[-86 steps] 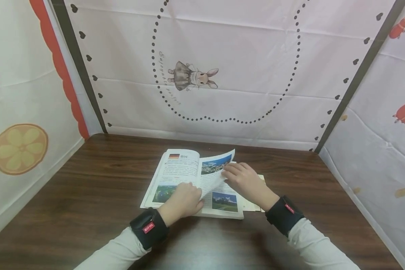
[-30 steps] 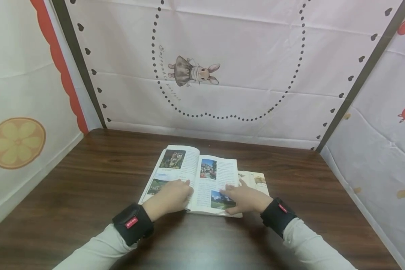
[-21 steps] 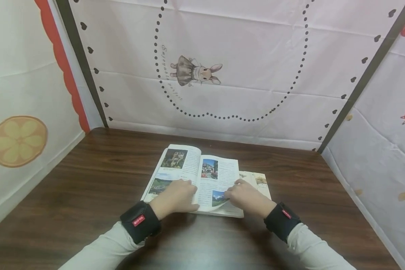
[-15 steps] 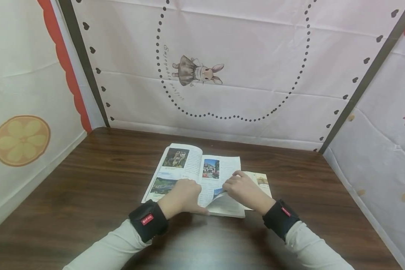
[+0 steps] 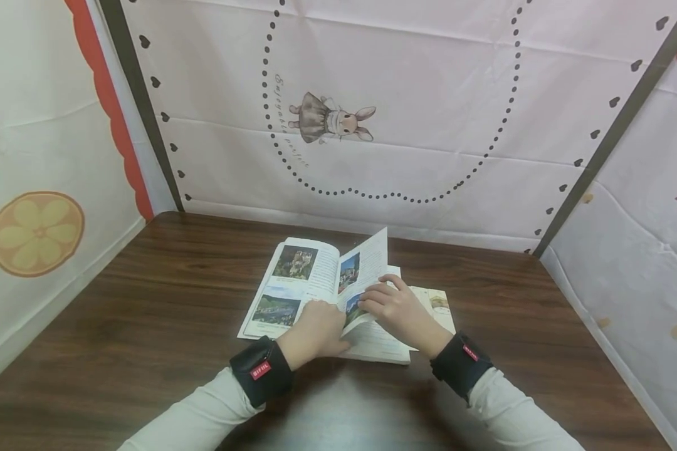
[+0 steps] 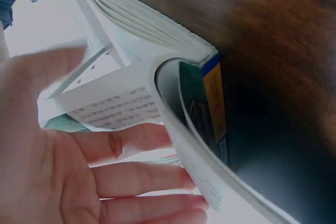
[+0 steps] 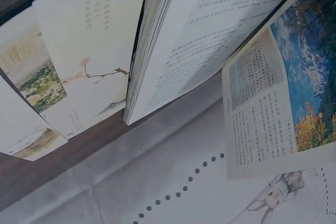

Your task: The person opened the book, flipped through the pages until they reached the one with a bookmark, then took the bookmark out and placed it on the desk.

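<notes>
A thick book point(image 5: 276, 310) with text and colour photos lies open on the table. My right hand point(image 5: 403, 313) pinches a right-hand page point(image 5: 375, 254), which stands up from the book with its far corner raised. In the right wrist view that lifted page point(image 7: 257, 129) shows its underside, with a blue and orange landscape photo; the hand itself is outside that view. My left hand point(image 5: 318, 329) rests on the book near the spine at its near edge. Seen from the left wrist, the left fingers point(image 6: 142, 179) lie nearly straight along the pages, with the thumb apart.
Cream illustrated sheets point(image 5: 440, 307) lie partly under the book's right side. A dark wood-grain table point(image 5: 163, 300) carries everything. White printed cloth point(image 5: 429, 125) hangs at the back, with more on both sides.
After lying flat one second ago, the right-hand page is now lifted by my right hand and leans leftward. My left hand has shifted right towards the spine.
</notes>
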{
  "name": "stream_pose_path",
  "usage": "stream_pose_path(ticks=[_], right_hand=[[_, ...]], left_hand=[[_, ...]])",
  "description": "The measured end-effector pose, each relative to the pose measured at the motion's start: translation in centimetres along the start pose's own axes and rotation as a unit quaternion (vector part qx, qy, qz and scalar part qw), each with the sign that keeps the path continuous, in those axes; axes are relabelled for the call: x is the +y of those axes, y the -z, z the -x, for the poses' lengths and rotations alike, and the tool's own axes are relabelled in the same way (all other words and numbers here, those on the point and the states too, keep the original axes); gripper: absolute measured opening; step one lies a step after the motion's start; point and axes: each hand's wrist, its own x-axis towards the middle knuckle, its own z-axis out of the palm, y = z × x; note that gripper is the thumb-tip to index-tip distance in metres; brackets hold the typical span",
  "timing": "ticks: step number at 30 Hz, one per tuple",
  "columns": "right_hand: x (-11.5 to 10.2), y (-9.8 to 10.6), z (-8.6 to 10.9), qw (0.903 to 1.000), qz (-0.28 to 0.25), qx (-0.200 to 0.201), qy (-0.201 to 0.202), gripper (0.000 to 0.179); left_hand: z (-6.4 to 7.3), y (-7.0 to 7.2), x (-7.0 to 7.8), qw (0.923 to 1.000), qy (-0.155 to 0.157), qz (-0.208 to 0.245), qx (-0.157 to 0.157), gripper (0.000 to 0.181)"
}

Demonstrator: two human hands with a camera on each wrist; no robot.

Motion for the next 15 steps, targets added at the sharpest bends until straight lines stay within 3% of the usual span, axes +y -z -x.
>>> stream_pose_path(ticks=[4, 7, 11, 13, 15], right_hand=[[0.0, 0.0, 0.2, 0.9987, -0.016, 0.011, -0.048, 0.036], [0.1, 0.0, 0.6, 0.9903, -0.05, -0.004, -0.13, 0.049], [0.1, -0.4, 1.7, 0.9617, -0.104, -0.092, -0.236, 0.062], [0.1, -0.6, 2.4, 0.9463, -0.127, -0.16, -0.25, 0.057], [0.0, -0.9, 3.0, 0.9369, -0.144, -0.218, -0.233, 0.05]], left_hand=[[0.2, 0.1, -0.4, 0.9993, 0.013, 0.03, -0.018, 0.019], [0.5, 0.1, -1.0, 0.9954, 0.038, 0.087, -0.011, 0.018], [1.2, 0.3, -1.7, 0.9822, 0.071, 0.174, 0.015, 0.028], [1.5, 0.3, -2.0, 0.9715, 0.083, 0.222, 0.015, 0.034], [1.7, 0.4, -2.3, 0.9581, 0.09, 0.271, 0.017, 0.036]])
